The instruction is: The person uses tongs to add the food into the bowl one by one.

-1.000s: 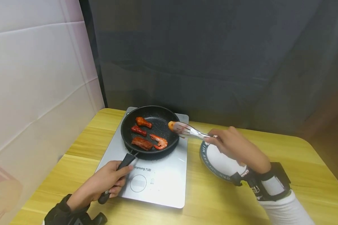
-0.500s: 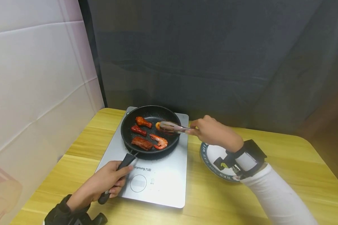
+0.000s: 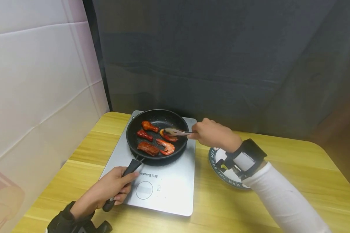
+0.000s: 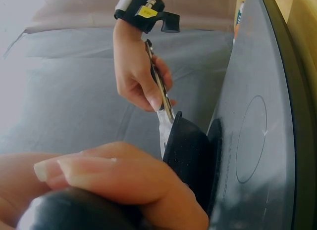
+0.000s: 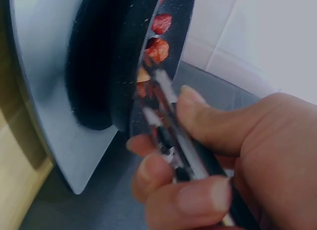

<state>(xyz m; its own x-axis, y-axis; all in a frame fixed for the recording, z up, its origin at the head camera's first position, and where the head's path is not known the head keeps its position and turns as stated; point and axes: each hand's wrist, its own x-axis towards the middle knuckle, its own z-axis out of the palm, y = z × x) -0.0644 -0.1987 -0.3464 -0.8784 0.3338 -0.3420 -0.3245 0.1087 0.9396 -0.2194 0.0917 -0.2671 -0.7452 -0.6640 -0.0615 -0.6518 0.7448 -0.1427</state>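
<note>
My left hand [image 3: 113,186] grips the black handle [image 3: 132,166] of a frying pan [image 3: 166,117]. In the pan lie two chicken drumsticks [image 3: 149,126], a browned slab of meat [image 3: 148,148] and a shrimp [image 3: 167,148]. My right hand [image 3: 211,133] holds metal tongs [image 3: 178,132], fingers and thumb wrapped on both arms in the right wrist view. The tongs' tips reach low into the pan's right side, over a second orange-red shrimp [image 3: 171,138] that they partly hide. Whether they still pinch it I cannot tell.
Beneath the pan is a silver induction cooktop [image 3: 175,197] on a wooden table [image 3: 294,161]. A white plate with a dark lettered rim [image 3: 217,166] stands to the right, partly under my right wrist. A dark curtain [image 3: 210,64] hangs behind; a pale wall [image 3: 40,81] rises at left.
My right hand has moved left from above the plate's edge, bringing the tongs and the second shrimp down into the pan. My left hand keeps its grip on the handle.
</note>
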